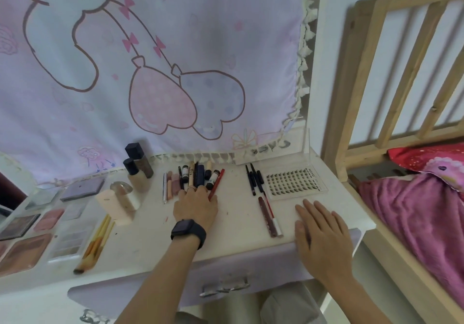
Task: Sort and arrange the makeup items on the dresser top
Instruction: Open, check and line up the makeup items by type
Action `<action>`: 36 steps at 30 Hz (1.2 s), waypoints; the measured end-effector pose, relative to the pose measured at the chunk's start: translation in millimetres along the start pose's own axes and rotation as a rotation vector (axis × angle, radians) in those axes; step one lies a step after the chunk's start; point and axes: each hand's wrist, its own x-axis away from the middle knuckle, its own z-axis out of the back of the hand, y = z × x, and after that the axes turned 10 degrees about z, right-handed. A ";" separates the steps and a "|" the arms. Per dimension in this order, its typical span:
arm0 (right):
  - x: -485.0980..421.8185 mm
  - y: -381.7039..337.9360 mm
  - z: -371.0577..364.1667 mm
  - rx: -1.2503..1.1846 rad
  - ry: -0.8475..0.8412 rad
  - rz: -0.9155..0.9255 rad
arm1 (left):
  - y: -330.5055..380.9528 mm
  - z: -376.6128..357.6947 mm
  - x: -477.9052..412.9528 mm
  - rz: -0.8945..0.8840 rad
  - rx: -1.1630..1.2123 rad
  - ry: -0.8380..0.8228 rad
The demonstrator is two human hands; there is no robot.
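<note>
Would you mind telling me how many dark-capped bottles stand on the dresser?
2. The taller dark bottle stands at the back; the shorter beige bottle stands just in front of it, slightly left. None appears hidden.

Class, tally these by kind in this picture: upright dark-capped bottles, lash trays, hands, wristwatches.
Upright dark-capped bottles: 2
Lash trays: 1
Hands: 2
Wristwatches: 1
Total: 6
</note>
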 end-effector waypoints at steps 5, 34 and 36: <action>-1.4 0.6 2.3 0.003 -0.010 -0.004 | 2.2 -0.9 -6.1 -0.011 0.008 0.024; -80.2 -154.1 -40.5 -0.974 -0.363 -0.336 | -110.4 12.9 46.0 -0.051 0.797 -0.042; -78.0 -153.1 -40.7 -1.012 -0.377 -0.342 | -110.7 11.8 45.1 -0.042 0.820 -0.074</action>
